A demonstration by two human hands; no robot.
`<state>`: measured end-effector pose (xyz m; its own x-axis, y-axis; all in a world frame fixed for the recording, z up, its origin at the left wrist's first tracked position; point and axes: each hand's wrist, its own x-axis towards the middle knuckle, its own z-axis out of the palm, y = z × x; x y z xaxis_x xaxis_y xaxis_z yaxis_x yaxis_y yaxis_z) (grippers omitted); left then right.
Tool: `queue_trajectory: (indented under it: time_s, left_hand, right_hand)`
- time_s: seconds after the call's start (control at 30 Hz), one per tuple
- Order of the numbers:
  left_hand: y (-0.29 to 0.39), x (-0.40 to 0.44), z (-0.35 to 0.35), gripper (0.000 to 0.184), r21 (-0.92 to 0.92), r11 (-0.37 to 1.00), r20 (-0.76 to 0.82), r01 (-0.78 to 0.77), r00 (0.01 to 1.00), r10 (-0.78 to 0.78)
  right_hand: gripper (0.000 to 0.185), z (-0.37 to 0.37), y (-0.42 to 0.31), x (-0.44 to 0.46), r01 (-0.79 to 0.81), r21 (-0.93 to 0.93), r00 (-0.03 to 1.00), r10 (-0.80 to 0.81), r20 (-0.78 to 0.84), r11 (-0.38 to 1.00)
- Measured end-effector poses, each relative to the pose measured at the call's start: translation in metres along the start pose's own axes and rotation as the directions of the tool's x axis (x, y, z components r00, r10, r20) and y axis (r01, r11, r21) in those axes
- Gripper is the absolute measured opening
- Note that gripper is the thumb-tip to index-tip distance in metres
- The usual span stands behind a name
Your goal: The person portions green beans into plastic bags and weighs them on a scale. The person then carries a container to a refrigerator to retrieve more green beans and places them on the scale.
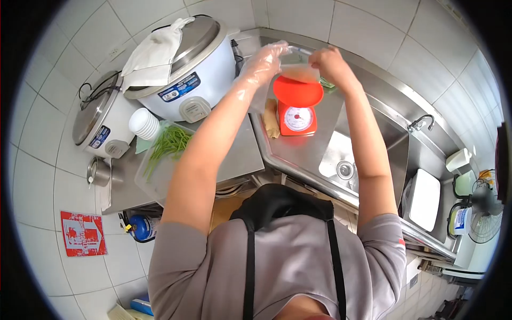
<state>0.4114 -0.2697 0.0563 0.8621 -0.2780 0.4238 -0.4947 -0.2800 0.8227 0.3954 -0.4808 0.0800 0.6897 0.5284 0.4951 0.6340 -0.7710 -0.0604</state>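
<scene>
My left hand [266, 61], in a clear plastic glove, is closed on one upper corner of a clear plastic bag [300, 71]. My bare right hand [332, 63] pinches the bag's other side. Something brownish shows through the bag, but I cannot make out what it is. The bag hangs over the red pan of a kitchen scale [297, 118] with a round white dial; whether it touches the pan is unclear. A crumpled brown piece [271, 118] lies left of the scale. Some green vegetable [326, 83] shows behind the pan, partly hidden.
To the left stand a large rice cooker [205, 80] with a white cloth [157, 56] and a smaller cooker [104, 114]. Green beans [170, 143] lie in a clear tray beside stacked white cups [144, 124]. Right are a sink [346, 152], faucet [421, 124] and fan [484, 210].
</scene>
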Motion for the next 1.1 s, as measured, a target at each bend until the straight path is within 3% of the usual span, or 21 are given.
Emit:
queue_trajectory:
  time_s: [0.03, 0.13, 0.17, 0.27, 0.3, 0.33, 0.4, 0.43, 0.5, 0.53, 0.6, 0.63, 0.7, 0.73, 0.77, 0.8, 0.87, 0.97, 1.1]
  left_hand:
    - [0.003, -0.007, -0.002, 0.036, 0.108, 0.993, 0.059, -0.054, 0.997, 0.047]
    - [0.008, -0.029, 0.002, 0.033, -0.070, 0.993, 0.088, 0.094, 0.992, -0.087]
    - [-0.001, -0.036, 0.000, 0.033, -0.016, 0.994, 0.105, 0.112, 0.988, -0.110]
    - [-0.016, -0.074, -0.007, 0.038, 0.225, 0.971, 0.030, -0.086, 0.996, 0.081]
    - [-0.022, -0.090, -0.010, 0.035, 0.353, 0.914, -0.008, -0.202, 0.976, 0.219]
    - [-0.019, -0.112, -0.014, 0.037, 0.389, 0.899, -0.074, -0.202, 0.966, 0.249]
    - [-0.014, -0.153, -0.011, 0.041, 0.286, 0.946, -0.347, -0.150, 0.904, 0.248]
    - [-0.001, -0.176, -0.018, 0.042, 0.267, 0.963, -0.388, -0.048, 0.909, 0.153]
    - [0.031, -0.222, -0.041, 0.045, 0.201, 0.968, -0.457, 0.148, 0.888, -0.041]
    - [0.026, -0.245, -0.054, 0.045, 0.234, 0.951, -0.553, 0.202, 0.832, -0.041]
    - [0.032, -0.288, -0.085, 0.045, 0.082, 0.968, -0.749, 0.239, 0.655, -0.098]
    - [0.047, -0.304, -0.100, 0.046, -0.092, 0.978, -0.831, 0.188, 0.527, -0.180]
    - [0.067, -0.334, -0.132, 0.046, -0.060, 0.901, -0.962, 0.429, 0.216, -0.167]
    - [0.063, -0.354, -0.143, 0.048, -0.064, 0.940, -0.986, 0.336, 0.123, -0.112]
    - [0.057, -0.371, -0.151, 0.051, -0.055, 0.969, -0.998, 0.239, 0.025, -0.063]
    - [0.058, -0.379, -0.152, 0.051, -0.067, 0.971, -0.997, 0.230, 0.019, -0.073]
    - [0.061, -0.397, -0.152, 0.052, -0.094, 0.973, -0.995, 0.212, 0.000, -0.096]
    - [0.051, -0.420, -0.151, 0.049, -0.181, 0.953, -0.983, 0.243, -0.059, -0.172]
    - [0.053, -0.432, -0.147, 0.047, -0.262, 0.940, -0.965, 0.218, -0.080, -0.250]
  right_hand:
    - [0.021, 0.006, -0.004, -0.009, 0.018, 0.009, 1.000, -0.018, -0.023, 1.000]
    - [0.021, 0.013, -0.019, -0.028, 0.017, 0.070, 0.999, -0.019, 0.025, 0.997]
    - [0.017, 0.015, -0.025, -0.031, 0.001, 0.090, 0.997, -0.009, 0.082, 0.996]
    - [0.015, 0.029, -0.034, -0.035, -0.036, 0.087, 0.964, 0.012, 0.264, 0.996]
    - [0.015, 0.032, -0.038, -0.035, -0.054, 0.116, 0.965, 0.022, 0.263, 0.992]
    - [0.015, 0.031, -0.045, -0.035, -0.071, 0.143, 0.964, 0.031, 0.264, 0.987]
    - [0.016, 0.012, -0.070, -0.031, -0.100, 0.224, 0.950, 0.026, 0.311, 0.969]
    - [0.017, 0.002, -0.083, -0.026, -0.096, 0.330, 0.956, -0.005, 0.293, 0.939]
    - [0.022, -0.012, -0.111, -0.008, 0.096, 0.366, 0.984, -0.144, 0.104, 0.925]
    - [0.024, -0.014, -0.127, 0.000, 0.184, 0.372, 0.980, -0.199, 0.003, 0.910]
    - [0.023, -0.006, -0.165, 0.019, 0.301, 0.431, 0.953, -0.290, -0.093, 0.851]
    - [0.020, 0.009, -0.185, 0.029, 0.348, 0.467, 0.931, -0.356, -0.074, 0.813]
    - [0.012, 0.057, -0.238, 0.044, 0.377, 0.638, 0.873, -0.488, -0.003, 0.671]
    - [0.008, 0.109, -0.263, 0.051, 0.485, 0.656, 0.774, -0.633, -0.014, 0.579]
    - [0.009, 0.142, -0.295, 0.050, 0.515, 0.604, 0.701, -0.704, 0.110, 0.608]
    - [0.011, 0.166, -0.324, 0.046, 0.476, 0.585, 0.621, -0.722, 0.305, 0.657]
    - [0.012, 0.237, -0.369, 0.033, 0.613, 0.564, 0.532, -0.817, 0.223, 0.553]
    - [0.014, 0.272, -0.404, 0.020, 0.657, 0.588, 0.474, -0.865, 0.166, 0.472]
    - [0.016, 0.268, -0.423, 0.022, 0.745, 0.441, 0.390, -0.863, 0.321, 0.500]
